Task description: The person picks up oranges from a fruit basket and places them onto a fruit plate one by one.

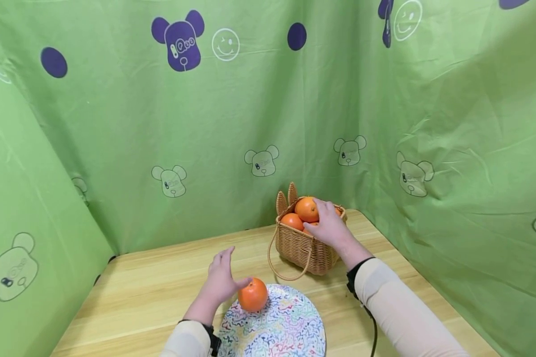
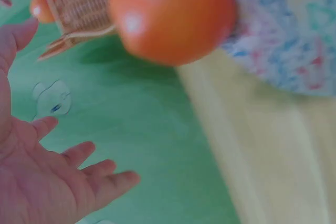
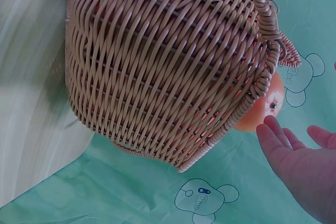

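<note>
An orange (image 1: 252,295) sits on the left rim area of a round plate (image 1: 295,322) covered in multicoloured squiggles. Beside that orange is my left hand (image 1: 220,280), fingers spread and palm empty; in the left wrist view the hand (image 2: 52,177) stands apart from the fruit (image 2: 173,14). A wicker basket (image 1: 301,250) with two rabbit ears holds several oranges. Over its rim reaches my right hand (image 1: 330,225), beside the topmost orange (image 1: 306,208). From the right wrist view, the fingers (image 3: 275,142) look straight, close to an orange (image 3: 268,106); whether they touch it I cannot tell.
The basket's loop handle (image 1: 274,263) hangs down its front onto the wooden table (image 1: 161,277). Green cloth (image 1: 223,114) with bear prints encloses the table at the back and both sides. A black cable (image 1: 375,332) runs from the right wrist.
</note>
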`<act>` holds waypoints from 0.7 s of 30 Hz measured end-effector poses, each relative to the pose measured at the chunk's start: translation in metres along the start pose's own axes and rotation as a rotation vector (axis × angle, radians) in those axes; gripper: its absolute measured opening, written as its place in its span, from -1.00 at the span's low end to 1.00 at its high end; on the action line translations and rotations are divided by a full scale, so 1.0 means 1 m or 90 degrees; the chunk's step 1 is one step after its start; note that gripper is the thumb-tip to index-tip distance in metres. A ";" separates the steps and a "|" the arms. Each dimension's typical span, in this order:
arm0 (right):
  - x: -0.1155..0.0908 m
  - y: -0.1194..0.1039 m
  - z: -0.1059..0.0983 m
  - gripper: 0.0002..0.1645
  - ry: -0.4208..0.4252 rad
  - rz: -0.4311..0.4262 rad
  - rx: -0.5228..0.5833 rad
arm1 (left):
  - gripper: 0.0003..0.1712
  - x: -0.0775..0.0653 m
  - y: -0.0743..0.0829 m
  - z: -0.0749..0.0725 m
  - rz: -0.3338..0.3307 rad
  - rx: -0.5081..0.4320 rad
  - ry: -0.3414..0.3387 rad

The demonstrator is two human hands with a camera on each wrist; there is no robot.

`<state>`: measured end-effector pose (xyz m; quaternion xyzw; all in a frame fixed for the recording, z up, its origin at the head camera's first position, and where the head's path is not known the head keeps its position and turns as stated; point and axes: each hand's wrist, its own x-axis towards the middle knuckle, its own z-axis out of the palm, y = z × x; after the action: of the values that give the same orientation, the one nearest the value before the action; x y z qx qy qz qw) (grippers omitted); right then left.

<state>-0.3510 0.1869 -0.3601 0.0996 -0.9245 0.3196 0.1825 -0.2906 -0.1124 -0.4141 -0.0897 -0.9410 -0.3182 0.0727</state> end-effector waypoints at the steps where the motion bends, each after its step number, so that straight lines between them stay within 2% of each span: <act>1: 0.000 0.000 0.000 -0.05 0.002 -0.002 0.001 | 0.17 0.002 0.001 -0.004 0.002 -0.003 0.012; 5: -0.001 0.003 0.002 -0.03 -0.001 -0.005 -0.003 | 0.20 0.005 0.004 -0.020 0.002 -0.036 0.048; 10: 0.000 0.003 0.004 -0.01 -0.013 0.001 -0.016 | 0.20 0.006 0.006 -0.031 -0.002 -0.068 0.056; 21: 0.005 0.003 0.004 -0.03 -0.012 0.016 -0.013 | 0.20 0.000 0.024 -0.031 0.014 -0.103 0.044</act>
<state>-0.3573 0.1866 -0.3627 0.0894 -0.9305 0.3115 0.1707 -0.2835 -0.1128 -0.3760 -0.0948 -0.9081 -0.3951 0.1014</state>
